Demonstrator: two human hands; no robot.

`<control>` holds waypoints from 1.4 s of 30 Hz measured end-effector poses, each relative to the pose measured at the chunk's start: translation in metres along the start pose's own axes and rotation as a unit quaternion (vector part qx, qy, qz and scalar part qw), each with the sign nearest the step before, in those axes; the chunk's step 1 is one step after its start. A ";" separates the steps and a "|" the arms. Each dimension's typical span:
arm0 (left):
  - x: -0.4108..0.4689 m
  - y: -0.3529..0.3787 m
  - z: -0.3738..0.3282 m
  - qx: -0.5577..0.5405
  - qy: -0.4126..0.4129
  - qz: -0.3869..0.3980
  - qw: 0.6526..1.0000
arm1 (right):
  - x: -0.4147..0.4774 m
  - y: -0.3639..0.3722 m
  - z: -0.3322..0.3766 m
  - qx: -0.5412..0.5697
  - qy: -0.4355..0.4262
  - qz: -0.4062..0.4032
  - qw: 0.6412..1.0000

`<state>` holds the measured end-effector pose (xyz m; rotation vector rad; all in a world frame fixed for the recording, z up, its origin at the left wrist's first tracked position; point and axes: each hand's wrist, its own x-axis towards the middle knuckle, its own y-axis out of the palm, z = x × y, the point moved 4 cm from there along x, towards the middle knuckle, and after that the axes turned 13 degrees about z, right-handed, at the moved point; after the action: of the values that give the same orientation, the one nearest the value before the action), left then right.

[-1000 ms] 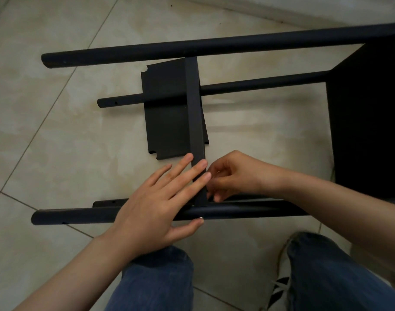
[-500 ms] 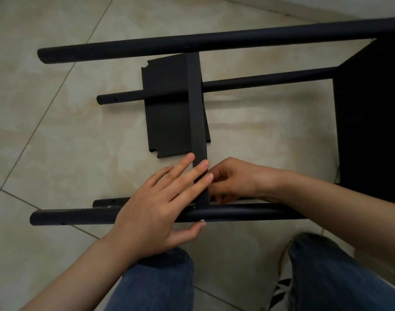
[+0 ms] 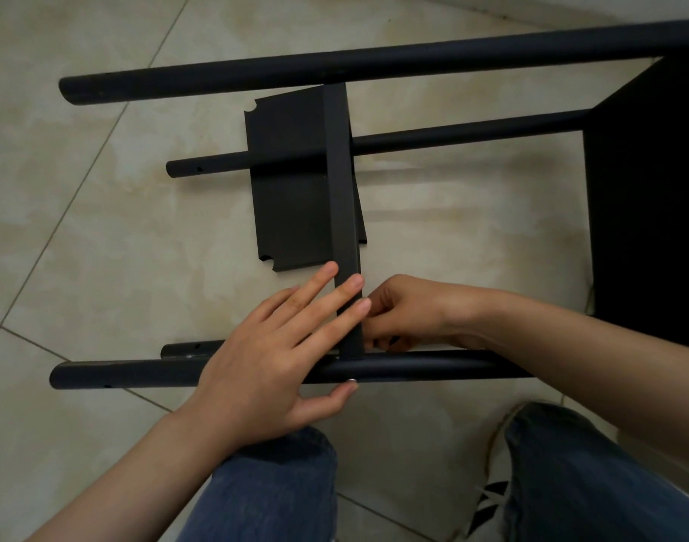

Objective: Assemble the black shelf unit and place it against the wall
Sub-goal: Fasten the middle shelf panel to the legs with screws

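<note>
The black shelf unit lies on its side on the tiled floor, its round black posts running left to right. The near post (image 3: 413, 369) and the far post (image 3: 335, 68) carry a black shelf panel (image 3: 292, 189) standing on edge between them, its narrow edge toward me. My left hand (image 3: 280, 346) lies with straight fingers pressed flat against the panel's near end, thumb under the near post beside a small silver screw head (image 3: 351, 381). My right hand (image 3: 405, 311) has curled fingers at the panel's right side by the near post; what they pinch is hidden.
Another fitted black shelf (image 3: 647, 197) closes the frame at the right. A thinner lower post (image 3: 432, 138) crosses behind the panel. My knees in blue jeans (image 3: 268, 490) and a black-and-white shoe (image 3: 491, 498) are below. A pale wall base (image 3: 569, 9) runs along the top.
Both hands hold nearly the same place on the panel. The view shifted slightly; nothing was taken up or let go.
</note>
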<state>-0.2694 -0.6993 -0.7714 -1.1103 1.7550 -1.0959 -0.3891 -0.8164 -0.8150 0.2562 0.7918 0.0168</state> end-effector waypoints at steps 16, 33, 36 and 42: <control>0.001 -0.001 -0.001 -0.006 -0.002 -0.004 1.000 | -0.002 -0.002 0.002 0.050 0.028 0.062 0.996; 0.000 -0.001 0.000 -0.007 -0.001 -0.005 1.000 | 0.001 0.000 -0.004 0.094 0.045 0.089 0.991; 0.001 -0.001 0.000 -0.007 -0.001 -0.004 1.000 | 0.001 0.000 -0.001 0.095 0.028 0.085 0.991; 0.001 -0.002 -0.001 -0.008 -0.001 -0.007 1.000 | -0.003 -0.005 -0.002 0.079 0.025 0.081 0.993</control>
<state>-0.2698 -0.7009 -0.7698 -1.1354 1.7595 -1.0912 -0.3925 -0.8211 -0.8155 0.4705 0.8226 0.1137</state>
